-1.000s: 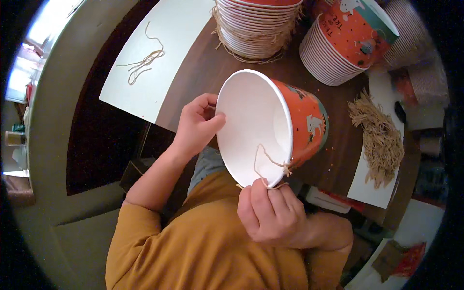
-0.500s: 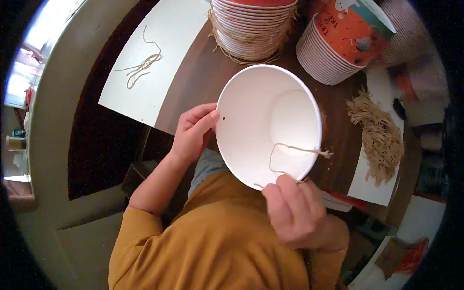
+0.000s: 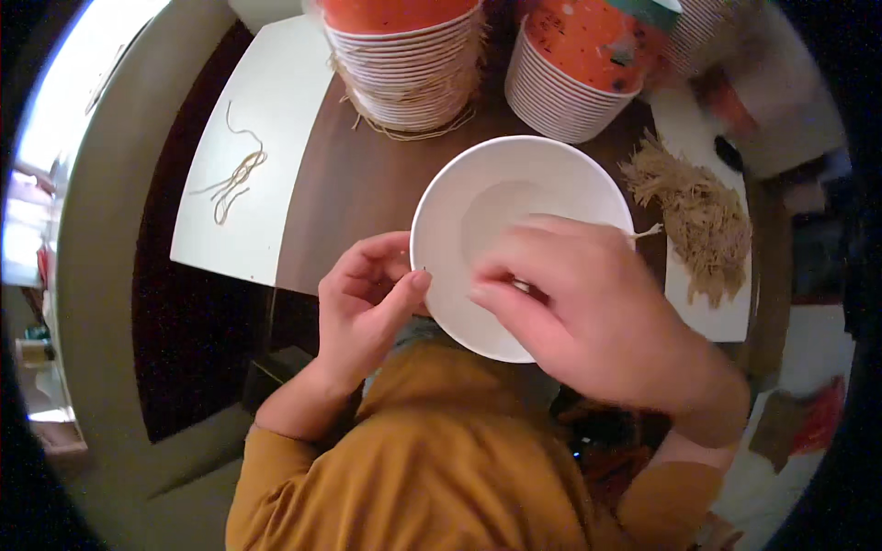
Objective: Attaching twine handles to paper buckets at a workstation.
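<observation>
A white paper bucket (image 3: pixel 542 165) is tilted with its open mouth toward me. My left hand (image 3: pixel 367 294) grips its left rim, thumb inside near the small hole and fingers curled outside. Over the mouth, my right hand (image 3: pixel 579 294) is closed in a pinch, slightly blurred. A bit of pale twine (image 3: pixel 522 286) shows between its thumb and fingers. The frayed twine end (image 3: pixel 649 231) sticks out past the right rim; the stretch between is hidden behind my hand.
Nested buckets wrapped in twine (image 3: pixel 404 83) stand at the back, beside another bucket stack (image 3: pixel 565 87) with orange prints. A bundle of cut twine (image 3: pixel 703 220) lies on the right white panel. Loose strands (image 3: pixel 241 174) rest on the left white panel (image 3: pixel 230 239) of the brown table (image 3: pixel 340 184).
My right hand has moved from the bucket's lower rim up and across its mouth, toward the left. The bucket has turned to face me more. My view has shifted too.
</observation>
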A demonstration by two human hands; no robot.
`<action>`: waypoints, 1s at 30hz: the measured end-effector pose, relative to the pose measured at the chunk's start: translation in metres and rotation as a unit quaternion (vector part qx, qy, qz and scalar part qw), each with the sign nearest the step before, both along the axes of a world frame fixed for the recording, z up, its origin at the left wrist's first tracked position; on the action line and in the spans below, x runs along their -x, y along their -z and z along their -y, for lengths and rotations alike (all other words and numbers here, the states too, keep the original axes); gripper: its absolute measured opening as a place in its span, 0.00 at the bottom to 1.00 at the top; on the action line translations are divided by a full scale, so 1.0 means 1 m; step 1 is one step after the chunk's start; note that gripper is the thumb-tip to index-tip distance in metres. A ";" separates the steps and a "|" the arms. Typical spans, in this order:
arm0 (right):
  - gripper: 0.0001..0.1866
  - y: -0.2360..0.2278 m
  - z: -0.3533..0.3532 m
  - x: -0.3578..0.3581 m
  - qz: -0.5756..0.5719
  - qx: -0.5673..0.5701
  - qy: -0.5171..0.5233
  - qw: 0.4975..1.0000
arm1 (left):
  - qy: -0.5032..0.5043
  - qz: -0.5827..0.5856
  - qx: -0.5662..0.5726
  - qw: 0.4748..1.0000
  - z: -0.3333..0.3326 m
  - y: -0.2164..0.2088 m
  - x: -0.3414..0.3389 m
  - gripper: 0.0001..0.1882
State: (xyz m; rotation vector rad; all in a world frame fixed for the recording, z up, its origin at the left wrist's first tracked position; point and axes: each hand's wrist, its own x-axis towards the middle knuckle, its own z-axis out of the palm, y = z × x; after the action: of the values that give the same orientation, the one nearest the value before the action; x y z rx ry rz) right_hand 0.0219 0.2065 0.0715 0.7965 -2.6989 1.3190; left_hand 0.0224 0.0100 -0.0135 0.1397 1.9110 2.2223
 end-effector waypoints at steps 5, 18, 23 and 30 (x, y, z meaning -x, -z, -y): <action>0.06 0.042 0.007 0.018 0.184 0.028 0.058 0.981 | -0.007 -0.009 -0.024 1.000 -0.001 0.009 -0.003 0.16; 0.06 0.052 0.011 0.032 0.233 0.023 0.082 0.969 | -0.025 0.010 -0.054 0.998 -0.006 0.011 0.001 0.17; 0.06 0.051 0.011 0.034 0.224 0.017 0.081 0.971 | -0.024 0.013 -0.051 0.998 -0.006 0.011 0.002 0.17; 0.06 0.054 0.013 0.034 0.206 0.014 0.085 0.975 | -0.028 0.021 -0.066 0.997 -0.007 0.012 0.003 0.17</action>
State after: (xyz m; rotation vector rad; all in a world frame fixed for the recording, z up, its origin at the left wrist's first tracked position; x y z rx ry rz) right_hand -0.0124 0.1933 0.0177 0.3008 -2.9544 1.6299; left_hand 0.0198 0.0174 -0.0258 0.0598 1.7671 2.3677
